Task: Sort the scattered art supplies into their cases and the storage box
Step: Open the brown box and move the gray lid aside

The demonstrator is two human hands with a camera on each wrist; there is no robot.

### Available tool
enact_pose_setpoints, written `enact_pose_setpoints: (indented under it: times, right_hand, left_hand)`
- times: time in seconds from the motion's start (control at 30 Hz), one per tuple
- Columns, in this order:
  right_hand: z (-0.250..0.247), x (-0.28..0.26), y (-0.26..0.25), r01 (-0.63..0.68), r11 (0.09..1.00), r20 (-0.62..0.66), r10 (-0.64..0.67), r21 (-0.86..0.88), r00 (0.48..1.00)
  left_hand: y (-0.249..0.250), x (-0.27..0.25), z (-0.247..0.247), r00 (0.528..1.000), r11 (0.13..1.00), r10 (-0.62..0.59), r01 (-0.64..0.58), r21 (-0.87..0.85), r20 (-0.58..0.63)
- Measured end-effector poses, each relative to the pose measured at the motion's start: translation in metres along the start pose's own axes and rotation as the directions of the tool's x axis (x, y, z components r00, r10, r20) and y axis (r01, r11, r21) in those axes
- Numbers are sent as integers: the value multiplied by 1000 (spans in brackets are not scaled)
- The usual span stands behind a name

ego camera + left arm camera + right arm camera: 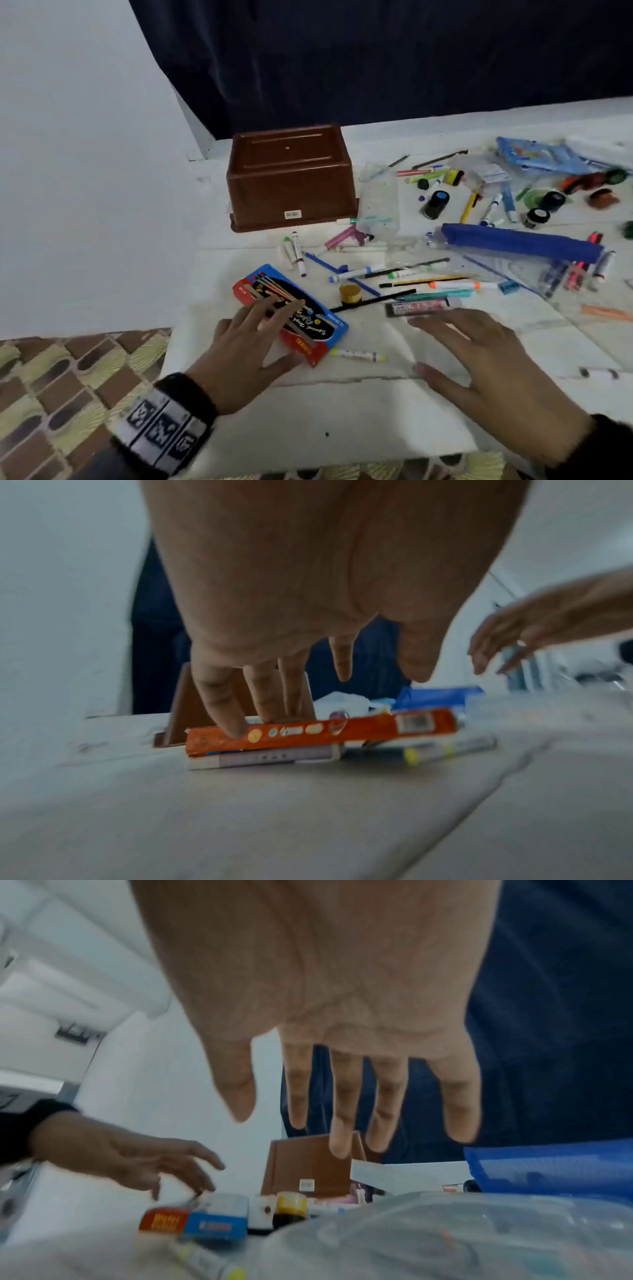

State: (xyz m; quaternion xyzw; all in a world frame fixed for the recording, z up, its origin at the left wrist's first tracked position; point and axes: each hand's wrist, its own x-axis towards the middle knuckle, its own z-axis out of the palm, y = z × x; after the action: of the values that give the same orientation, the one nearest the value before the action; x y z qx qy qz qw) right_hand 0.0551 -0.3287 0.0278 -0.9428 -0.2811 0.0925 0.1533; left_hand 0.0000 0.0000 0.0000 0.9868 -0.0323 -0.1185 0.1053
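Observation:
A flat red and blue brush case [291,313] lies on the white cloth in front of me. My left hand [260,329] rests on it with straight fingers; in the left wrist view the fingertips [232,726] press on the case's orange edge [342,733], thumb apart. My right hand [479,359] hovers spread and empty above the cloth, just short of a flat pink and black box [419,306]. The brown storage box [289,178] stands bottom up behind the case. Several markers, pens and ink bottles lie scattered to the right.
A yellow-capped marker [358,354] lies beside the case's near end. A yellow paint jar [350,294] stands between the hands. A long blue case [520,241] and clear pouches sit at the right. A dark curtain hangs behind; patterned bedding borders the cloth's near edge.

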Motion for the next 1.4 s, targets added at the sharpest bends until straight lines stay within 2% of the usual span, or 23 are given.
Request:
enact_pose_setpoints:
  times: [0.07, 0.13, 0.2, 0.23, 0.3, 0.37, 0.63, 0.77, 1.03, 1.27, 1.4]
  right_hand:
    - [9, 3, -1, -8, 980, 171, 43, -197, 984]
    - [16, 3, -2, 5, 958, 292, 83, -287, 953]
    - [26, 4, -1, 43, 965, 258, 27, -260, 966]
    - [32, 4, 0, 98, 947, 224, -29, -306, 974]
    - [37, 6, 1, 86, 918, 272, 25, -388, 962]
    - [46, 10, 9, 90, 898, 254, 25, -430, 967]
    - [46, 20, 39, 151, 870, 160, -85, -469, 983]
    - [37, 26, 57, 113, 899, 135, -61, -423, 989]
    - [25, 46, 92, 119, 890, 156, -55, -439, 986]
    - [25, 59, 83, 137, 917, 43, -131, -375, 990]
    - [38, 71, 76, 177, 907, 55, -168, -383, 984]
  left_hand:
    - [-11, 16, 3, 994, 971, 53, -73, 229, 95]
    - [-24, 27, 8, 986, 943, 78, -120, 310, 146]
    - [-36, 31, 12, 979, 939, 139, -179, 293, 152]
    - [-42, 31, 12, 975, 935, 167, -203, 290, 144]
    - [-54, 37, 10, 971, 930, 221, -239, 281, 95]
    - [-58, 48, 5, 968, 925, 235, -250, 285, 86]
    - [-27, 95, -2, 972, 928, 110, -176, 329, 209]
    - [-4, 115, -1, 969, 931, 69, -148, 334, 236]
    - [31, 148, 0, 969, 947, 12, -90, 309, 248]
    - [47, 165, 2, 971, 958, -5, -64, 279, 240]
    - [52, 171, 1, 971, 962, -3, -62, 266, 238]
